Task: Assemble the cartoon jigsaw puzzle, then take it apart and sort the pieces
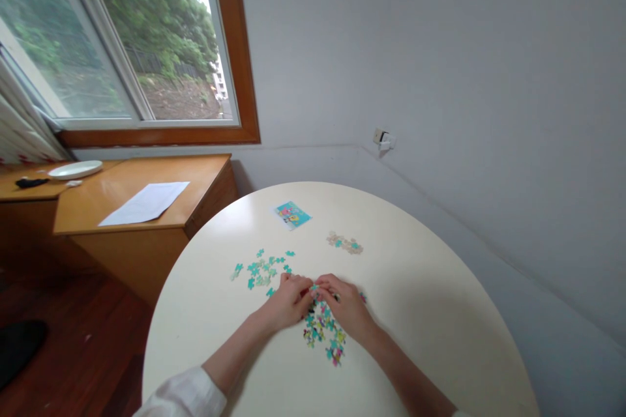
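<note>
My left hand (292, 298) and my right hand (346, 306) meet over the round table, fingers closed and fingertips nearly touching. A small teal jigsaw puzzle piece (313, 287) shows between them, pinched at the fingertips of both hands. Under and in front of the hands lies a loose pile of multicoloured puzzle pieces (321, 327), partly hidden by my fingers. Left of my left hand, teal and pale puzzle pieces (262, 269) are spread out. Farther back, a group of mostly beige, face-down pieces (345, 243) includes a couple of teal ones.
A small picture card (292, 214) in teal with colourful figures rests toward the table's (430, 352) far side. To the left stands a wooden desk (205, 176) bearing a sheet of paper (145, 202) and a white plate (75, 170). A wall socket with plug (384, 139) is behind.
</note>
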{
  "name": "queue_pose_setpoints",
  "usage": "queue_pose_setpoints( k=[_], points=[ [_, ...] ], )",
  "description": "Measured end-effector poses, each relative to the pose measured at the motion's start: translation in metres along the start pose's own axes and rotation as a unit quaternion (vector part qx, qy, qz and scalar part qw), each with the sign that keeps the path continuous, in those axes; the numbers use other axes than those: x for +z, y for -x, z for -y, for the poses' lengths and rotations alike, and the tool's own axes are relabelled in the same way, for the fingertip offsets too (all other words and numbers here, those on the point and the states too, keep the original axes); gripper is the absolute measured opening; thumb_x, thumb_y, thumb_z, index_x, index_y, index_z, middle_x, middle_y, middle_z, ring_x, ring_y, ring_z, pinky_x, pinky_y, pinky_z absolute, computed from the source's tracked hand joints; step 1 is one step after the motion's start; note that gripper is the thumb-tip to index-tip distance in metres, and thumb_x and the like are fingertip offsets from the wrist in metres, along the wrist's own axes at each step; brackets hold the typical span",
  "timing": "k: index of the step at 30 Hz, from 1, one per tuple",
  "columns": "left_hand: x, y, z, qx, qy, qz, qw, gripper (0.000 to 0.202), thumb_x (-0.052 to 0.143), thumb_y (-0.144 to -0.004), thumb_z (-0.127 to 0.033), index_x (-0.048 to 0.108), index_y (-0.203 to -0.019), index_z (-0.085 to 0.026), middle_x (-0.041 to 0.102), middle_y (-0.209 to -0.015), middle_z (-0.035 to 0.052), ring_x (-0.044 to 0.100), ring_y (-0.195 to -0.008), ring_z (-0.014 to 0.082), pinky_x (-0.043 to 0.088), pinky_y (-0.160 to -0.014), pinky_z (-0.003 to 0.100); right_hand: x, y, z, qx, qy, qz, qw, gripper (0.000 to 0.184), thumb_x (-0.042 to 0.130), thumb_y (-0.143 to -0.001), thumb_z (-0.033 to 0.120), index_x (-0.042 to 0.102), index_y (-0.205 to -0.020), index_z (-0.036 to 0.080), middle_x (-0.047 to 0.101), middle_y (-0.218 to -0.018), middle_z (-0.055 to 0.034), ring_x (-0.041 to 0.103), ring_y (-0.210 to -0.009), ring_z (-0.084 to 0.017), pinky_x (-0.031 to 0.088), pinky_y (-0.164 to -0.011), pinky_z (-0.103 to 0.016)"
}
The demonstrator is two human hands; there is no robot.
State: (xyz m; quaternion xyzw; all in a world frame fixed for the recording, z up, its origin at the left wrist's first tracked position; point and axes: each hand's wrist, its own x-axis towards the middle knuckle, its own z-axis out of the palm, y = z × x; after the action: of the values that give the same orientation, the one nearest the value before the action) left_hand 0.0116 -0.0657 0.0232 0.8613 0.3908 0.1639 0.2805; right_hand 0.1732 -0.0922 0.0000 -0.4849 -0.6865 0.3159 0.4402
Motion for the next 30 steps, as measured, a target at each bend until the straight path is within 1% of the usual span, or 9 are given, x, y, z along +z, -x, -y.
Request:
queue_pose_setpoints(
  k=[3, 7, 12, 15, 17, 19, 22, 25, 30],
  points=[
    [0.0, 0.0, 0.001, 0.004, 0.003, 0.0, 1.0, 0.031, 0.033, -0.089, -0.031, 0.049, -0.066, -0.017, 0.058, -0.06, -0.0007, 0.051, -0.069, 0.0141, 0.029, -0.083, 0.035, 0.0, 0.0, 0.002, -0.01, 0.016, -0.003, 1.0, 0.009, 0.048, -0.081, 0.022, 0.057, -0.084, 0.02, 0.067, -0.074, -0.0012, 0.064, -0.069, -0.012, 0.05, -0.067, -0.023],
    [0.002, -0.001, 0.006, 0.015, 0.007, -0.02, 1.0, 0.031, 0.034, -0.089, -0.031, 0.052, -0.068, -0.017, 0.059, -0.064, 0.0001, 0.051, -0.073, 0.0148, 0.028, -0.085, 0.036, -0.003, 0.0, 0.005, -0.03, 0.047, -0.003, 0.998, 0.011, 0.046, -0.083, 0.022, 0.057, -0.08, 0.02, 0.065, -0.07, -0.0005, 0.061, -0.065, -0.012, 0.048, -0.063, -0.022],
    [0.005, -0.001, 0.008, 0.003, 0.01, -0.05, 0.999, 0.026, 0.037, -0.087, -0.028, 0.054, -0.07, -0.018, 0.06, -0.07, 0.0007, 0.05, -0.075, 0.0154, 0.028, -0.085, 0.037, -0.003, 0.0, 0.006, -0.035, 0.059, 0.007, 0.998, 0.012, 0.045, -0.083, 0.02, 0.056, -0.082, 0.02, 0.063, -0.067, 0.0002, 0.06, -0.063, -0.012, 0.047, -0.062, -0.021],
    [0.005, -0.002, 0.009, 0.0, 0.008, -0.069, 0.998, 0.025, 0.037, -0.086, -0.026, 0.052, -0.068, -0.018, 0.059, -0.069, 0.0005, 0.05, -0.074, 0.0149, 0.029, -0.084, 0.036, -0.004, 0.0, 0.001, -0.035, 0.061, 0.01, 0.997, 0.013, 0.044, -0.083, 0.021, 0.057, -0.087, 0.02, 0.065, -0.07, -0.0006, 0.061, -0.065, -0.012, 0.048, -0.063, -0.021],
    [0.002, -0.003, 0.012, -0.02, -0.01, -0.086, 0.996, 0.026, 0.036, -0.085, -0.024, 0.049, -0.065, -0.017, 0.056, -0.067, 0.0007, 0.049, -0.071, 0.0146, 0.03, -0.082, 0.036, -0.006, 0.0, -0.005, -0.035, 0.068, -0.003, 0.997, 0.015, 0.044, -0.084, 0.023, 0.058, -0.09, 0.019, 0.065, -0.072, -0.0012, 0.061, -0.065, -0.012, 0.048, -0.064, -0.021],
    [-0.003, -0.005, 0.018, -0.056, -0.036, -0.099, 0.993, 0.027, 0.034, -0.085, -0.023, 0.046, -0.062, -0.017, 0.055, -0.066, 0.0013, 0.047, -0.07, 0.0148, 0.03, -0.079, 0.035, -0.01, -0.001, -0.013, -0.03, 0.078, -0.031, 0.996, 0.017, 0.043, -0.084, 0.024, 0.058, -0.091, 0.019, 0.065, -0.069, -0.0011, 0.061, -0.062, -0.012, 0.048, -0.062, -0.021],
    [-0.014, -0.006, 0.03, -0.106, -0.075, -0.087, 0.988, 0.026, 0.033, -0.083, -0.02, 0.046, -0.06, -0.017, 0.055, -0.07, 0.0031, 0.048, -0.075, 0.0166, 0.03, -0.076, 0.036, -0.017, -0.004, -0.025, -0.015, 0.086, -0.074, 0.993, 0.018, 0.044, -0.082, 0.025, 0.058, -0.09, 0.019, 0.063, -0.065, -0.0006, 0.058, -0.057, -0.012, 0.047, -0.057, -0.021],
    [-0.023, -0.005, 0.04, -0.143, -0.106, -0.063, 0.982, 0.028, 0.032, -0.083, -0.019, 0.047, -0.059, -0.016, 0.056, -0.076, 0.0049, 0.049, -0.08, 0.0178, 0.03, -0.076, 0.036, -0.021, -0.006, -0.032, 0.004, 0.08, -0.101, 0.992, 0.018, 0.044, -0.082, 0.028, 0.058, -0.089, 0.019, 0.062, -0.064, -0.0004, 0.058, -0.056, -0.012, 0.048, -0.055, -0.021],
    [-0.03, -0.003, 0.043, -0.167, -0.129, -0.037, 0.977, 0.028, 0.033, -0.082, -0.019, 0.049, -0.06, -0.016, 0.057, -0.079, 0.0056, 0.048, -0.084, 0.0194, 0.03, -0.078, 0.037, -0.021, -0.007, -0.034, 0.019, 0.073, -0.1, 0.992, 0.021, 0.044, -0.082, 0.033, 0.059, -0.089, 0.02, 0.061, -0.063, -0.0006, 0.057, -0.055, -0.013, 0.048, -0.054, -0.022]
  ],
)
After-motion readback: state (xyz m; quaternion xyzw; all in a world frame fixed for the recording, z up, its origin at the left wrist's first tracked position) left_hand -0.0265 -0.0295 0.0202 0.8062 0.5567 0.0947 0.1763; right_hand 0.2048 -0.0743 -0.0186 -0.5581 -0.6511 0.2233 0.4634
